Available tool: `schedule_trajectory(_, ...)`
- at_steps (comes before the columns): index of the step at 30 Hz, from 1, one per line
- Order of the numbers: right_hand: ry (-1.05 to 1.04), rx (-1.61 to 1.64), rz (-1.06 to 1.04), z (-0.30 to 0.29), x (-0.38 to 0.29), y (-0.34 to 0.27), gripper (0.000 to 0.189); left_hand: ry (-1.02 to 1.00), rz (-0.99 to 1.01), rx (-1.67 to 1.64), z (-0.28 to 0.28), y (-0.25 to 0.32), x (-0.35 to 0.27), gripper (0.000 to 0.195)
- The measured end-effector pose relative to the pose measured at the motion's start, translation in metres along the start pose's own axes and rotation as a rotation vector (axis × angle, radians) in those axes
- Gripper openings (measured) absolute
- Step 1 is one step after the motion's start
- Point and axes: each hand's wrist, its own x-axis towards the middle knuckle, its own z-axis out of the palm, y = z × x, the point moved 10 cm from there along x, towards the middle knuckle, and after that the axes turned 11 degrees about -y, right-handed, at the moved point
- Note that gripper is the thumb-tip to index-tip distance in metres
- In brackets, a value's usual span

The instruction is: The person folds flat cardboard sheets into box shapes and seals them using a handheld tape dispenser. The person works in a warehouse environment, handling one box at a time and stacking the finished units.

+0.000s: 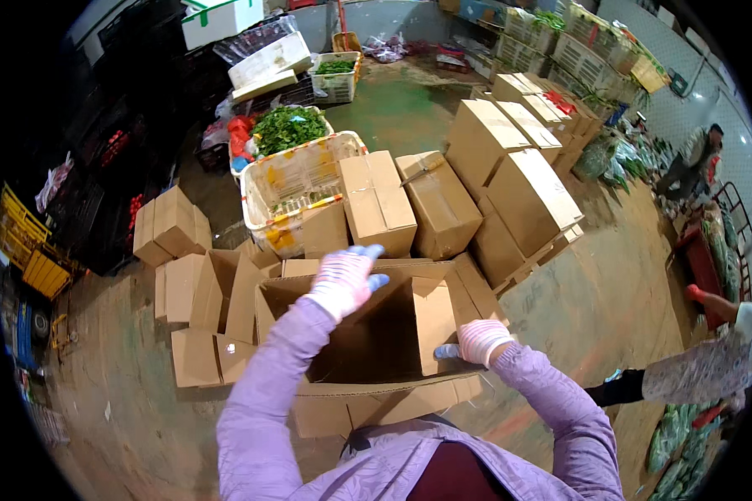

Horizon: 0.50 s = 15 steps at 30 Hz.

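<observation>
A large cardboard box (376, 338) stands open before me, with its top flaps folded outward and its dark inside in view. Over its far left part is my left hand (344, 278) in a striped, blue-tipped glove, fingers apart and nothing held. My right hand (479, 341), gloved alike, is closed around the edge at the box's right end. Its thumb lies against the inner side of a lighter cardboard panel (434, 319). Just beyond the box are two taped cartons, the left carton (379, 200) and the right carton (442, 206). A knife-like tool (423, 170) lies on the right one.
Stacked cartons (529, 194) rise at the right. Smaller open boxes (219, 294) crowd the left. Behind are a white plastic crate (266, 188) and leafy greens (290, 130). One person (695, 369) is close at right; another person (692, 160) is farther back.
</observation>
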Motion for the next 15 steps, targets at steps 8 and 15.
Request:
schedule_trajectory(8, -0.018, 0.048, 0.048, 0.02, 0.01, 0.005, 0.076, -0.298, -0.76, 0.034, 0.005, -0.133, -0.165, 0.057)
schedule_trajectory(15, 0.026, 0.008, 0.079, 0.019, 0.02, 0.002, 0.079, -0.423, -0.583, 0.03, 0.068, -0.062, -0.158, 0.038)
